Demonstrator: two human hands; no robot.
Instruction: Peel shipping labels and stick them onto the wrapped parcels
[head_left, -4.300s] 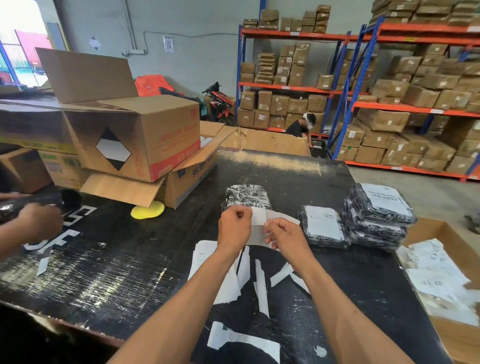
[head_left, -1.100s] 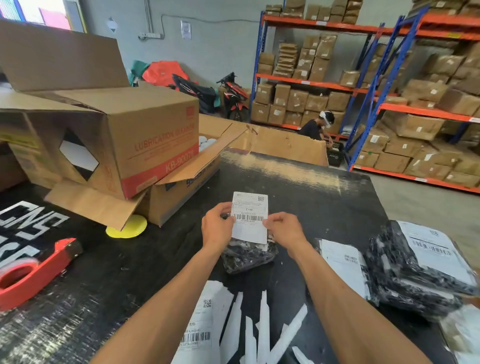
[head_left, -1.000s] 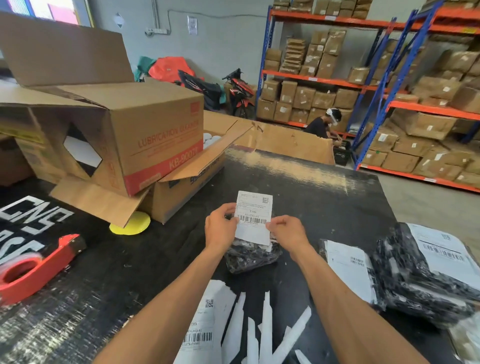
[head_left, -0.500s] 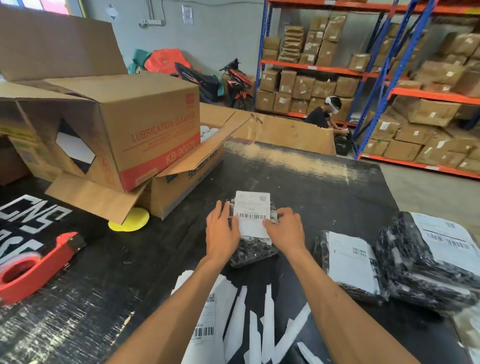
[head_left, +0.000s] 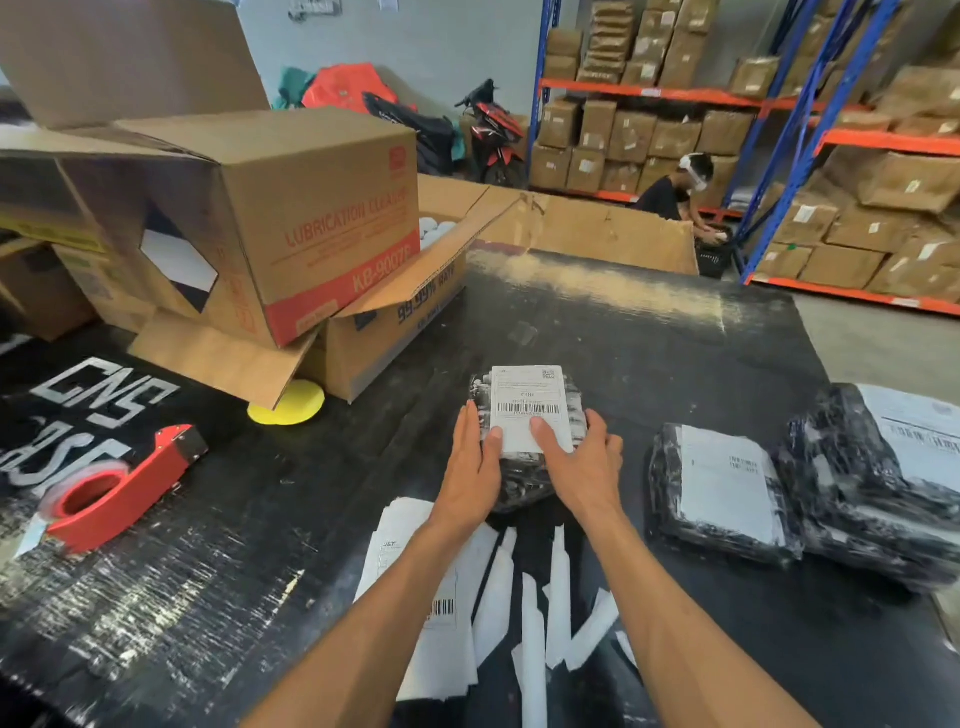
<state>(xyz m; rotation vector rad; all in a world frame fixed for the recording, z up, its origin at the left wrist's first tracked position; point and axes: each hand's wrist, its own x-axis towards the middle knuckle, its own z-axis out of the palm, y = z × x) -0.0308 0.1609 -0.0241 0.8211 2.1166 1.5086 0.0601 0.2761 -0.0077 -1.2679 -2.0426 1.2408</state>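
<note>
— White label (head_left: 527, 408), black wrap under it: pressed down flat by both hands. Left hand (head_left: 470, 467) spread along the parcel's left edge, thumb on the label's lower left corner; right hand (head_left: 579, 462) spread along the right edge, thumb on the lower middle. No pinching, nothing gripped.

— And the parcel (head_left: 524, 467) itself?

— Flat on the counter (head_left: 623, 332), straight ahead, between the two hands and touched by both. Seemed nearly finished: label laid on, likely only smoothing left.

— Done so far?

— Just right of the right hand, one labelled parcel (head_left: 722, 488) lying alone; beyond it, a stack of labelled parcels (head_left: 878, 483) against the frame's edge. Hard to count.

— Left to do?

— Just below the wrists, a sheet of unpeeled labels (head_left: 415, 597), barcode showing, beside torn backing strips (head_left: 535, 597). So more peeling probably ahead. No bare wrapped parcel seen anywhere.

— Further out?

— Red tape dispenser (head_left: 114, 488) well to the left, untouched; open cardboard boxes (head_left: 291, 218) behind it.
</note>
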